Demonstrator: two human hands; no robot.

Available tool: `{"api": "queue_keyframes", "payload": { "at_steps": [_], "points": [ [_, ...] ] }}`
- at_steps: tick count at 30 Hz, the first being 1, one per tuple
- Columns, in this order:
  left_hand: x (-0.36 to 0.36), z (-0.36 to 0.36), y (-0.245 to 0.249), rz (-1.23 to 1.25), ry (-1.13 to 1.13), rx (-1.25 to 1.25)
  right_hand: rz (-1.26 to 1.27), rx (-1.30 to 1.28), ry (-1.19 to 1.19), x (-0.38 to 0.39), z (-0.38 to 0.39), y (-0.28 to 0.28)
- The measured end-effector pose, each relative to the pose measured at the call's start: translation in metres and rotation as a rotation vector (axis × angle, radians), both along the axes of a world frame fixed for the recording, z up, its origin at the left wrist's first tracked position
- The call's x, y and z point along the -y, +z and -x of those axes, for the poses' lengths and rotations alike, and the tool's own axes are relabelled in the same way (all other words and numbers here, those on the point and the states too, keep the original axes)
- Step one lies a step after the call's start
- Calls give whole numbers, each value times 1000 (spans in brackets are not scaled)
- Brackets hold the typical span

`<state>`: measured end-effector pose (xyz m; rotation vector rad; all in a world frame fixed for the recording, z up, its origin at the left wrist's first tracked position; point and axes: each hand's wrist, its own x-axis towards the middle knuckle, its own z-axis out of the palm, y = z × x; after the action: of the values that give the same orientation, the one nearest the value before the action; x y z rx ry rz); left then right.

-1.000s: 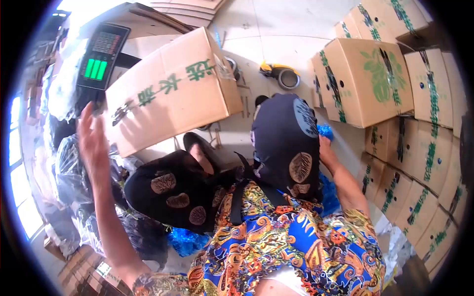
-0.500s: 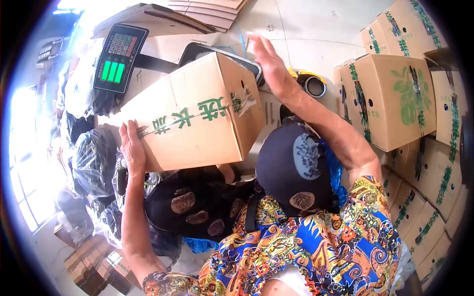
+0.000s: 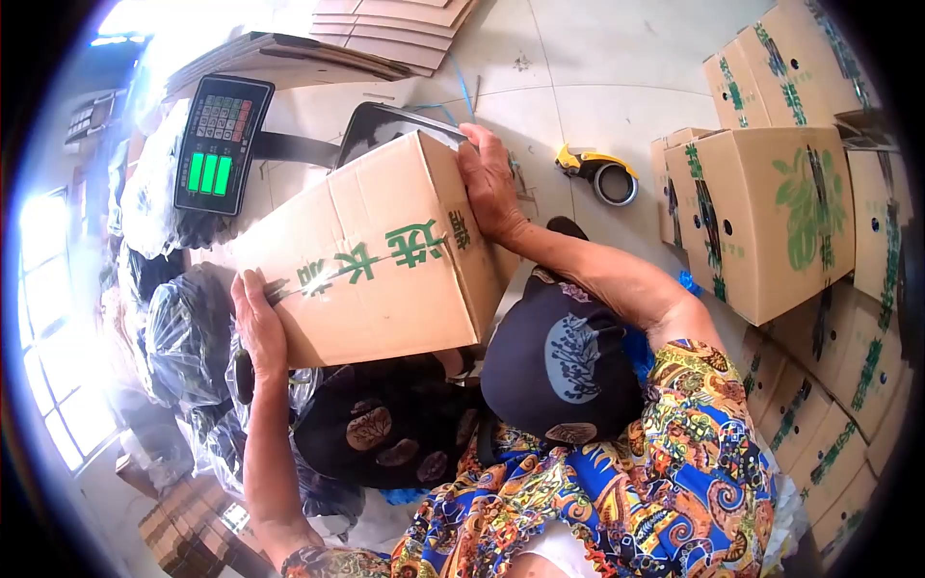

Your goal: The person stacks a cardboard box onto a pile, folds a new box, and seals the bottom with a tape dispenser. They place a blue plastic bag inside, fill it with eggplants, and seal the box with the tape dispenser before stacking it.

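A taped cardboard box with green printed characters stands in front of my knees, at or over the black-rimmed platform of a scale. My left hand presses on the box's left end, its thumb and fingers curled at the edge. Against the far part of the right end lies my right hand, its fingers bent around the upper corner. The box is held between both hands. Its underside and the contact with the scale are hidden. A yellow tape dispenser lies on the floor, right of my right hand.
The scale's display with green lit digits is at the upper left. Black plastic-wrapped bundles line the left. Flattened cardboard lies at the back. Closed boxes are stacked on the right. More folded cardboard is at the lower left.
My right hand has come down from the air onto the box's right end. My left hand stays on the left end. The view has shifted, and the tape dispenser shows more fully.
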<state>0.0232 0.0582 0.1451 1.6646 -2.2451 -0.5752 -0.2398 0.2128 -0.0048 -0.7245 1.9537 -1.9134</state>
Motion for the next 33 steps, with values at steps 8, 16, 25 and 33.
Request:
{"api": "queue_keyframes", "payload": {
  "at_steps": [8, 16, 25, 33],
  "points": [
    [35, -83, -31, -73, -37, -111, -440, 469, 399, -26, 2, -68],
    [5, -84, -8, -400, -12, -564, 219, 619, 636, -26, 86, 131],
    [64, -3, -13, -944, -438, -1015, -331, -1019, 1090, -19, -59, 222],
    [88, -36, -108, -836, -284, -569, -514, -1345, 1159, -64, -60, 227]
  ]
}}
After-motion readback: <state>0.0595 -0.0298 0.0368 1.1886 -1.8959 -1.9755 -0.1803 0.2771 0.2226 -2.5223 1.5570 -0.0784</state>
